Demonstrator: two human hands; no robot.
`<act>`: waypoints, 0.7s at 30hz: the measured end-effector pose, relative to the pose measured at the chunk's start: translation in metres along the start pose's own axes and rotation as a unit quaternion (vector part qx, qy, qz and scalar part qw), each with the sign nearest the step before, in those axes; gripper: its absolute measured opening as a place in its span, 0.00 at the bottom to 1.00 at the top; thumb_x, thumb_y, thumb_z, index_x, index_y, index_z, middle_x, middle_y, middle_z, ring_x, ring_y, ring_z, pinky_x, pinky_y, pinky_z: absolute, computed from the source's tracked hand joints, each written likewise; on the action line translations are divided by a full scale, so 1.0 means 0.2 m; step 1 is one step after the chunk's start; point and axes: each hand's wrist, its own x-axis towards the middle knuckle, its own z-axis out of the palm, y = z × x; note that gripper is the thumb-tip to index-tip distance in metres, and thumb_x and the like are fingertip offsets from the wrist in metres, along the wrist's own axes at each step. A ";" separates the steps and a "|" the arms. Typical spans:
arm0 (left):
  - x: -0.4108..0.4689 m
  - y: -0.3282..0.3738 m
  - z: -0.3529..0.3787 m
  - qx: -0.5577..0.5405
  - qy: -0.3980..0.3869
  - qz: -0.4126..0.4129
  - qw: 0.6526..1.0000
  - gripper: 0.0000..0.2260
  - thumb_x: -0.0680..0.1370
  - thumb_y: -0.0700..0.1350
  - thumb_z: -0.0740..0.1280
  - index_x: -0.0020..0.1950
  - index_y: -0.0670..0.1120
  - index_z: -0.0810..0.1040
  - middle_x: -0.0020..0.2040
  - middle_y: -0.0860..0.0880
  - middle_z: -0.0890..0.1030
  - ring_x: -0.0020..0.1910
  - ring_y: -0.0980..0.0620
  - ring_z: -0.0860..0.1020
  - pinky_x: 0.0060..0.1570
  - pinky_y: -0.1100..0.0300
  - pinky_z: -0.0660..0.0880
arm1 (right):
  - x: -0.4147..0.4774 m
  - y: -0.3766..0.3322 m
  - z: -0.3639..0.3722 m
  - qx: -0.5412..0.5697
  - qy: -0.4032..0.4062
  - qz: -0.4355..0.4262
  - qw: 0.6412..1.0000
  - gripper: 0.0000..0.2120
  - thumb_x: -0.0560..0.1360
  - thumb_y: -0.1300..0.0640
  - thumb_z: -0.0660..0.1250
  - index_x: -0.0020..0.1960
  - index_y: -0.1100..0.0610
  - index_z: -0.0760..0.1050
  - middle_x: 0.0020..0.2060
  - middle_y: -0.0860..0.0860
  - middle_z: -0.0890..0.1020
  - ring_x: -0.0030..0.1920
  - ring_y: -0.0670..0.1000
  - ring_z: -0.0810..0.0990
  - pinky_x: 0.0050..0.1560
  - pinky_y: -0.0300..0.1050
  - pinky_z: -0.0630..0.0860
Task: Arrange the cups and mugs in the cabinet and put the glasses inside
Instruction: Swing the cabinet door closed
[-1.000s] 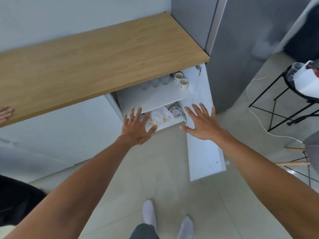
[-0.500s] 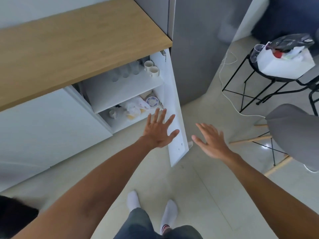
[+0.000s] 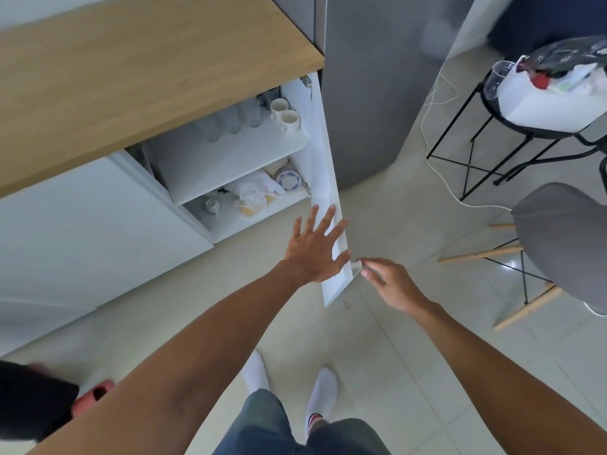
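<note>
Hands at the open white cabinet door (image 3: 323, 178), beside a grey refrigerator (image 3: 371, 93).
Left hand (image 3: 315, 251) splayed; right hand (image 3: 391, 284) pinches the small white door knob (image 3: 356, 266). Upper shelf (image 3: 230, 152): clear glasses (image 3: 230, 121), two white mugs (image 3: 285, 114).

both forearms bare with no sleeves showing, left hand (image 3: 315, 249) and right hand (image 3: 392, 284) without rings or gloves, dark blue-grey trousers (image 3: 262, 428) below, and white socks (image 3: 323, 394), one with a red-striped cuff.

open cabinet door (image 3: 323, 178) right, upper shelf (image 3: 210, 159) front bare, glasses (image 3: 235, 118) behind
</note>
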 end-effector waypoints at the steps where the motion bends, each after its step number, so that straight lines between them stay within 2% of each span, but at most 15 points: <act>1: -0.01 -0.02 0.00 0.004 0.001 0.002 1.000 0.33 0.78 0.68 0.46 0.80 0.58 0.46 0.81 0.51 0.37 0.79 0.42 0.35 0.76 0.38 0.41 | 0.01 -0.02 0.01 0.005 0.002 -0.009 1.000 0.10 0.82 0.58 0.63 0.59 0.59 0.80 0.51 0.53 0.85 0.52 0.54 0.81 0.52 0.41 0.73; 3: -0.05 -0.08 -0.01 0.007 0.005 0.004 1.000 0.32 0.78 0.68 0.46 0.80 0.59 0.46 0.81 0.52 0.38 0.79 0.43 0.36 0.76 0.38 0.41 | 0.03 -0.07 0.04 0.008 -0.011 -0.026 1.000 0.10 0.82 0.57 0.62 0.58 0.57 0.80 0.49 0.50 0.85 0.49 0.50 0.81 0.50 0.39 0.74; 5: -0.10 -0.15 -0.01 0.013 0.013 0.005 1.000 0.31 0.79 0.67 0.45 0.80 0.59 0.45 0.81 0.53 0.40 0.79 0.43 0.37 0.76 0.38 0.41 | 0.06 -0.11 0.11 0.018 -0.024 -0.037 0.999 0.09 0.82 0.55 0.62 0.55 0.55 0.79 0.45 0.47 0.84 0.44 0.48 0.81 0.46 0.41 0.75; 9: -0.21 -0.38 -0.02 0.042 0.026 0.001 0.999 0.29 0.80 0.66 0.43 0.80 0.60 0.43 0.82 0.53 0.44 0.79 0.44 0.37 0.76 0.38 0.39 | 0.16 -0.29 0.26 0.024 -0.043 -0.058 0.997 0.08 0.82 0.51 0.61 0.52 0.54 0.77 0.41 0.50 0.83 0.37 0.50 0.79 0.42 0.47 0.76; 11: -0.28 -0.53 -0.04 0.050 0.026 -0.005 0.998 0.28 0.80 0.65 0.42 0.80 0.61 0.42 0.82 0.53 0.45 0.79 0.44 0.37 0.76 0.38 0.39 | 0.24 -0.41 0.36 0.034 -0.062 -0.067 0.995 0.09 0.81 0.50 0.61 0.51 0.53 0.77 0.43 0.51 0.84 0.39 0.52 0.80 0.44 0.47 0.77; 14: -0.34 -0.75 -0.05 0.057 0.027 0.004 0.998 0.27 0.81 0.63 0.42 0.80 0.61 0.43 0.82 0.52 0.50 0.80 0.44 0.41 0.77 0.40 0.42 | 0.35 -0.55 0.48 0.052 -0.070 -0.073 0.994 0.08 0.80 0.48 0.63 0.49 0.52 0.77 0.43 0.46 0.85 0.45 0.51 0.83 0.49 0.47 0.78; 17: -0.38 -1.02 -0.09 0.066 0.034 0.010 0.997 0.25 0.82 0.63 0.42 0.79 0.62 0.45 0.81 0.51 0.53 0.80 0.44 0.43 0.77 0.41 0.46 | 0.50 -0.73 0.62 0.053 -0.064 -0.088 0.993 0.08 0.79 0.50 0.66 0.49 0.53 0.78 0.42 0.42 0.83 0.44 0.45 0.83 0.46 0.41 0.76; 21: -0.40 -1.37 -0.15 0.070 0.039 0.004 0.997 0.25 0.82 0.63 0.41 0.79 0.62 0.47 0.81 0.50 0.53 0.80 0.43 0.43 0.76 0.40 0.47 | 0.75 -0.95 0.82 0.057 -0.061 -0.096 0.992 0.10 0.79 0.47 0.66 0.50 0.53 0.79 0.45 0.43 0.85 0.46 0.44 0.83 0.47 0.37 0.75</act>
